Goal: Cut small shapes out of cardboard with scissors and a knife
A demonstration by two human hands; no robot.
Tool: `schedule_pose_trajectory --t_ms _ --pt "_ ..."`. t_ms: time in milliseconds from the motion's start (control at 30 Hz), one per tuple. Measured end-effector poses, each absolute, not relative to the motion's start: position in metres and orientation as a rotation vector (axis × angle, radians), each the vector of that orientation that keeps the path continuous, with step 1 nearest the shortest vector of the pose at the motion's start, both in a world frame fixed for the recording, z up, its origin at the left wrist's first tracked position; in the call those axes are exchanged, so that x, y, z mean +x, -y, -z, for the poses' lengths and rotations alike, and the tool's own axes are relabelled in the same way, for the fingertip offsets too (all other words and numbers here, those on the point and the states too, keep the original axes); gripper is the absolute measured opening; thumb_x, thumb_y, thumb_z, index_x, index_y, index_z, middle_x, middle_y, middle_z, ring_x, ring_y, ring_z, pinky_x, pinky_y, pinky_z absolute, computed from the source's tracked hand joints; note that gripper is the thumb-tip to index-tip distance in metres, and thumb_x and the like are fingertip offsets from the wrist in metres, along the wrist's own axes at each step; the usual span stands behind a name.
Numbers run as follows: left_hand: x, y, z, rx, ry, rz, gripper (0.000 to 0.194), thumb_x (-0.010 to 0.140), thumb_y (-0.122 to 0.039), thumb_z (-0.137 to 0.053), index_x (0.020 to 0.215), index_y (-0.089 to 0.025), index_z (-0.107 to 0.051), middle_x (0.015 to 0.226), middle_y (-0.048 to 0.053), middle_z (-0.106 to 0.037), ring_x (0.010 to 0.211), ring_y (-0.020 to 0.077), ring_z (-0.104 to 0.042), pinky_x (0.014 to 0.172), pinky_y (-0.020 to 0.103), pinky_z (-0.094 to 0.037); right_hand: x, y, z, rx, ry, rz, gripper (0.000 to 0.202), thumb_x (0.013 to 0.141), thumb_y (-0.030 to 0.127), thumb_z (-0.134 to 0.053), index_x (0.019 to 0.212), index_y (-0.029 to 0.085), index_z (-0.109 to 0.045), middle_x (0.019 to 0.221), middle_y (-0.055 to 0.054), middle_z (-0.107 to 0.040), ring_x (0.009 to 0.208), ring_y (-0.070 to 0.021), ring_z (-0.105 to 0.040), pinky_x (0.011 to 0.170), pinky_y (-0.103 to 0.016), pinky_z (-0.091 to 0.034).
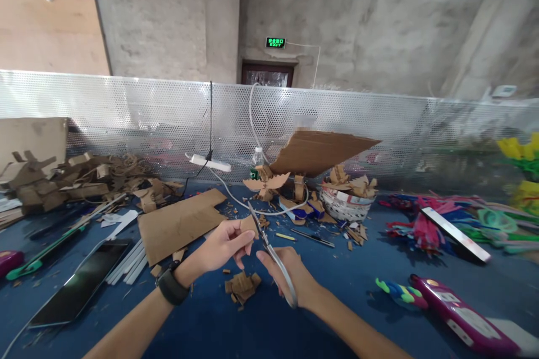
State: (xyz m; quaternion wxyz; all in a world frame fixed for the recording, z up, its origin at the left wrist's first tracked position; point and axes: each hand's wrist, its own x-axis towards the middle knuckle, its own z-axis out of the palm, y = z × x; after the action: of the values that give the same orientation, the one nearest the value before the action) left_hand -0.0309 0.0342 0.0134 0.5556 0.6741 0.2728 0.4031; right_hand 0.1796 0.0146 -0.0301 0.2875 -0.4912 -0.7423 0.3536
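Note:
My left hand pinches a small piece of cardboard between thumb and fingers. Wrapped around the handles of a pair of scissors is my right hand. The blades point up and away, close beside the cardboard piece; I cannot tell whether they touch it. On the blue table below my hands lies a little heap of cardboard scraps. Left of my left hand is a flat cardboard sheet with a notched right edge.
A woven basket of cardboard bits, a bottle and a winged cardboard figure stand farther back. A tablet and white sticks lie left; a purple device, a phone and coloured strips lie right. A perforated screen borders the table.

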Motion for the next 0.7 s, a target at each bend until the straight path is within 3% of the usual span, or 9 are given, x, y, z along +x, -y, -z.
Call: schedule_pose_trajectory --t_ms 233,300,367,467,700 --pt "-0.034 -0.039 -0.013 1.492 -0.644 -1.056 0.052 0.084 -0.068 -0.073 0.089 -0.017 -0.062 0.059 -0.011 -0.033 0.046 0.0061 -0.032 0.037 0.018 -0.048 0.196 -0.012 0.014 -1.134 2.019 -1.089 0.071 0.094 0.086 -0.037 0.058 0.025 -0.041 0.04 0.004 -0.042 0.036 -0.0122 -0.045 0.044 -0.025 -0.042" --pt "-0.036 -0.04 -0.014 1.479 -0.642 -1.059 0.051 0.087 -0.068 -0.069 0.083 -0.018 -0.059 0.061 -0.009 -0.037 0.046 0.0064 -0.036 0.038 0.019 -0.049 0.197 -0.01 0.012 -1.127 2.048 -1.137 0.071 0.093 0.087 -0.037 0.061 0.024 -0.043 0.043 0.004 -0.044 0.038 -0.013 -0.048 0.046 -0.026 -0.044" --pt "-0.037 -0.04 -0.014 1.484 -0.64 -1.044 0.051 0.089 -0.067 -0.066 0.079 -0.018 -0.057 0.066 -0.004 -0.05 0.049 0.0081 -0.047 0.041 0.021 -0.053 0.198 -0.01 0.012 -1.103 2.076 -1.171 0.07 0.093 0.087 -0.039 0.067 0.023 -0.047 0.047 0.003 -0.049 0.042 -0.0152 -0.055 0.049 -0.027 -0.046" --pt "-0.038 -0.039 -0.015 1.492 -0.655 -1.032 0.052 0.091 -0.068 -0.063 0.082 -0.017 -0.059 0.078 0.002 -0.063 0.056 0.0114 -0.06 0.045 0.022 -0.056 0.199 -0.011 0.012 -1.054 2.111 -1.187 0.066 0.093 0.086 -0.042 0.076 0.023 -0.05 0.052 0.002 -0.056 0.048 -0.0176 -0.062 0.055 -0.028 -0.049" --pt "-0.035 -0.039 -0.018 1.522 -0.739 -1.113 0.058 0.085 -0.075 -0.065 0.078 -0.018 -0.056 0.071 -0.002 -0.06 0.047 0.0079 -0.052 0.041 0.022 -0.054 0.197 -0.009 0.007 -1.067 2.182 -1.126 0.063 0.095 0.083 -0.042 0.076 0.023 -0.048 0.054 0.003 -0.054 0.05 -0.0169 -0.059 0.057 -0.029 -0.048"
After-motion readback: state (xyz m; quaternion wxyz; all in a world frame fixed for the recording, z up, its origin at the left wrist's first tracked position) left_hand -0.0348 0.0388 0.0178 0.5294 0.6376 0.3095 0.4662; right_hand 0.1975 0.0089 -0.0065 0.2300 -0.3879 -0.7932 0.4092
